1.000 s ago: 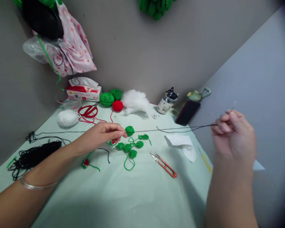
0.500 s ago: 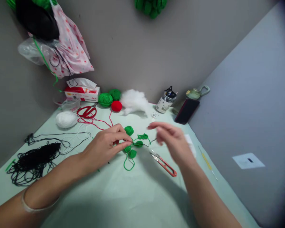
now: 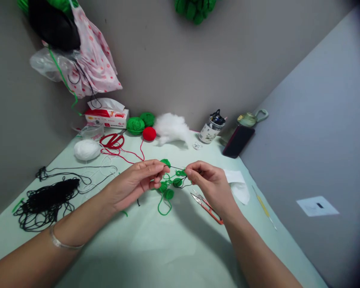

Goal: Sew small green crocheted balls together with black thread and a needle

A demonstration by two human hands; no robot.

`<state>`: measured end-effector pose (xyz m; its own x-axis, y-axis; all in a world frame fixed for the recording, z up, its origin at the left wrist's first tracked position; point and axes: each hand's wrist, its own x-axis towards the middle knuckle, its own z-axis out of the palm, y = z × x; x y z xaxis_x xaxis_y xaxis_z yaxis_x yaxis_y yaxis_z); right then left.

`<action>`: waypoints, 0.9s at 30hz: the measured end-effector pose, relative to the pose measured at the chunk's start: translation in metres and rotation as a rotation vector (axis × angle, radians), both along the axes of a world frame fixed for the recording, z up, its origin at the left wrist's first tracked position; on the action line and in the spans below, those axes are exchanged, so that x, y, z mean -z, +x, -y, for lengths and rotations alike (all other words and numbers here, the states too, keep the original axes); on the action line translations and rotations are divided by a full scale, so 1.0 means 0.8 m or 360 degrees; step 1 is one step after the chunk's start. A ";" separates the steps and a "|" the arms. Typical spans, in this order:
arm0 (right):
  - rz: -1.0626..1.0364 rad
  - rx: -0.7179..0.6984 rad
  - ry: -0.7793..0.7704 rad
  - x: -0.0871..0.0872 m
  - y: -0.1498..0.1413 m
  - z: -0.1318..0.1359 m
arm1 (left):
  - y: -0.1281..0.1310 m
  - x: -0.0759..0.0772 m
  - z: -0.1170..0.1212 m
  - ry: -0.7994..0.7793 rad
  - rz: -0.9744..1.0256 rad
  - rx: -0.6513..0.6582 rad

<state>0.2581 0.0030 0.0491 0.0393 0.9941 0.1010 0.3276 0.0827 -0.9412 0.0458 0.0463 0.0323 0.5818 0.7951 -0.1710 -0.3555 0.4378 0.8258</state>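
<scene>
Between my two hands a short length of black yarn (image 3: 176,167) is stretched above the table. My left hand (image 3: 144,176) pinches one part of it between thumb and fingertips. The fingers of my right hand (image 3: 207,178) are closed on the yarn a little to the right, and a loose black loop hangs below them. Whether a needle is in the right fingers is too small to tell. Under and behind the hands lie small green crocheted balls (image 3: 169,194) with green tails. Orange-handled thread snips (image 3: 207,208) lie partly beneath my right hand.
A tangle of black yarn (image 3: 45,202) and a white yarn ball (image 3: 87,149) lie left, near red scissors (image 3: 112,141). A tissue box (image 3: 108,119), green yarn (image 3: 135,125), white stuffing (image 3: 171,129), a jar (image 3: 210,130) and a phone (image 3: 239,141) stand behind. A yellow-handled hook (image 3: 262,205) lies right.
My right hand has come in from far right, where it held the black yarn pulled long, to close beside my left hand. Its spread fingers have closed on the yarn.
</scene>
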 end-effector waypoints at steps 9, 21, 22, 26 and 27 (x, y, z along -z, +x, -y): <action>0.0595 0.0016 0.0454 0.010 -0.006 0.009 | -0.001 -0.004 0.005 -0.0287 0.0356 -0.0130; 0.1607 -0.0436 0.1092 0.021 -0.037 0.039 | 0.004 0.002 0.006 0.0030 -0.0111 -0.0377; 0.1622 -0.0469 0.1133 0.017 -0.039 0.043 | 0.006 0.004 0.008 0.0218 -0.0276 -0.0423; 0.1609 -0.0407 0.1214 -0.004 -0.034 0.052 | 0.008 0.023 0.013 0.1245 -0.0744 -0.0478; 0.1608 -0.0363 0.1225 -0.008 -0.030 0.051 | 0.008 0.029 0.014 0.1421 -0.0789 -0.0416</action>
<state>0.2339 -0.0376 0.0556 -0.5520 0.6412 0.5331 0.7693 0.6382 0.0288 0.0520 0.0352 0.0095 0.3992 0.8404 0.3665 0.1143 -0.4423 0.8896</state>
